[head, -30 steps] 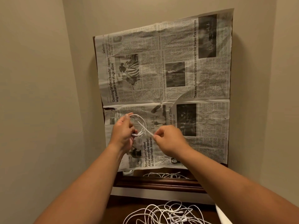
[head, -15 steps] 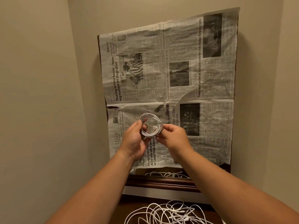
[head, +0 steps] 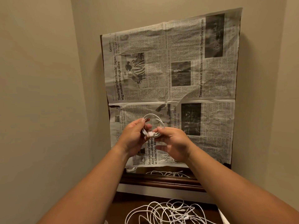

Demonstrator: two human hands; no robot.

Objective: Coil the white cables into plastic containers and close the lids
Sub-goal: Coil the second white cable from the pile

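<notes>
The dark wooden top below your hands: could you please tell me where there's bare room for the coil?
Only a bare strip of wooden top between the white ledge and the loose cables; the tangle crowds everything nearer you.

Dim warm light, sharp, edges bowed
</notes>
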